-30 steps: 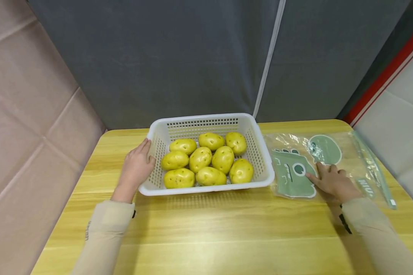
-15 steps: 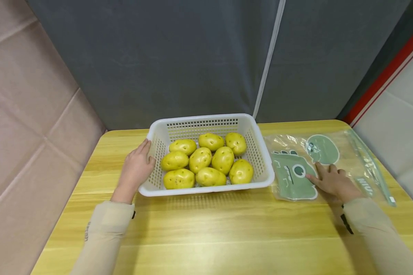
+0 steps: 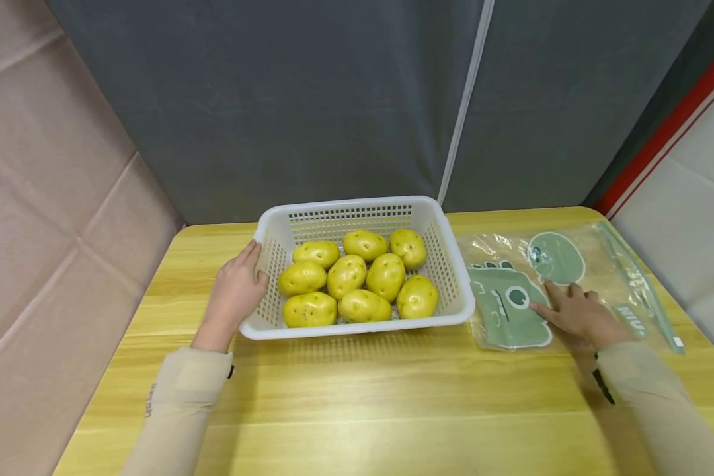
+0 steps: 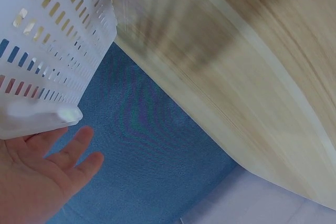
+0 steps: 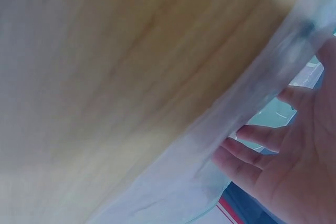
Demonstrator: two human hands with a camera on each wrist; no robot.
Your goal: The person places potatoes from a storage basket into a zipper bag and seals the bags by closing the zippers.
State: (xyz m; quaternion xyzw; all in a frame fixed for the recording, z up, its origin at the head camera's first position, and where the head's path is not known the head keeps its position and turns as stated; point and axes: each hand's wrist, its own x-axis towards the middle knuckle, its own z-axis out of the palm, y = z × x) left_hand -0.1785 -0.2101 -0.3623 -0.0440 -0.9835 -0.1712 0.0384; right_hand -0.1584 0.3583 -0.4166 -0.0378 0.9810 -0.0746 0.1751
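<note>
Your left hand [image 3: 236, 291] lies along the left end of the white perforated plastic basket [image 3: 357, 330], fingers extended against the rim, not curled round it. Inside the basket sit nine glossy yellow potatoes [image 3: 346, 276]. Your right hand [image 3: 580, 317] rests, fingers spread and gripping nothing, on the clear plastic zip bag with green cartoon print [image 3: 508, 311], flat on the wood-grain counter [image 3: 357, 396] just right of the basket.

Technique, judged: steady the basket with light contact, as a firm push could slide it into the bag. Press the film gently with spread fingertips, smoothing away from the basket to limit creasing.

Markings: bag lettering appears to read "NIU", uncertain. Small lettering on your left sleeve [image 3: 178, 390]: illegible.
</note>
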